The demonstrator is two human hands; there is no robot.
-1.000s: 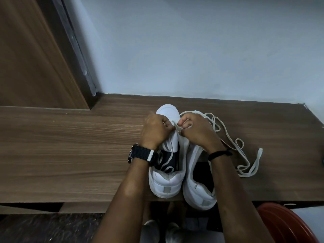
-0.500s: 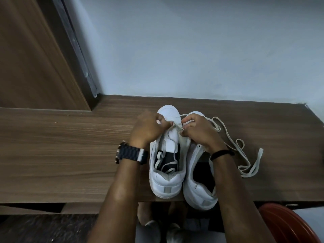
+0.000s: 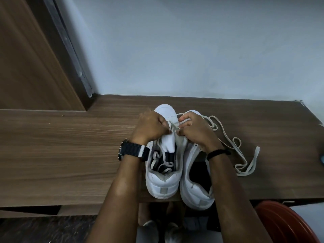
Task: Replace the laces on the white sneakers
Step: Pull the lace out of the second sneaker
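Two white sneakers stand side by side on the wooden bench (image 3: 70, 155), heels toward me: the left sneaker (image 3: 162, 183) and the right sneaker (image 3: 194, 190). My left hand (image 3: 149, 128) and my right hand (image 3: 194, 128) meet over the left sneaker's front eyelets. Both pinch a white lace (image 3: 173, 126) stretched between them. The lace's slack lies coiled inside the left sneaker's dark opening. A second, loose off-white lace (image 3: 242, 155) trails across the bench to the right of the right sneaker. Fingertips hide the eyelets themselves.
A pale wall rises behind the bench, and a wooden door panel (image 3: 26, 58) stands at the back left. A red round object (image 3: 287, 223) sits low at the bottom right, below the bench edge. Bare bench surface stretches to the left.
My left hand shifted left from the sneaker's middle, then came back toward the right hand. Both hands stay on the lace at the front eyelets.
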